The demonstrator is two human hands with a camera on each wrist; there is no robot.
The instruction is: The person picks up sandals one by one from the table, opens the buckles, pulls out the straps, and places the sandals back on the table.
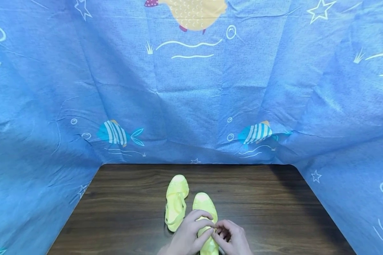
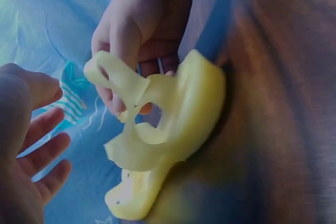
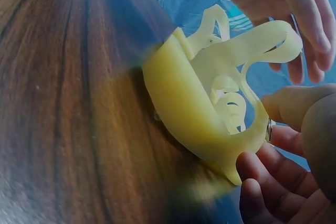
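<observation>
Two pale yellow jelly sandals are on the table. The nearer sandal (image 1: 205, 202) lies under both hands, toe pointing away, its rear part partly hidden by them. My right hand (image 1: 232, 234) pinches its side strap between thumb and fingers, close to a small metal buckle (image 3: 269, 129). Over the sandal's other side is my left hand (image 1: 190, 232), fingers loosely bent; the left wrist view shows its fingertips apart from the strap (image 2: 123, 80), which loops up loose. The other sandal (image 1: 175, 209) sits a little farther back on the left, untouched.
The dark wood-grain table (image 1: 131, 205) has rounded far corners. A blue cloth (image 1: 191, 106) printed with fish, stars and bubbles hangs behind it and along both sides.
</observation>
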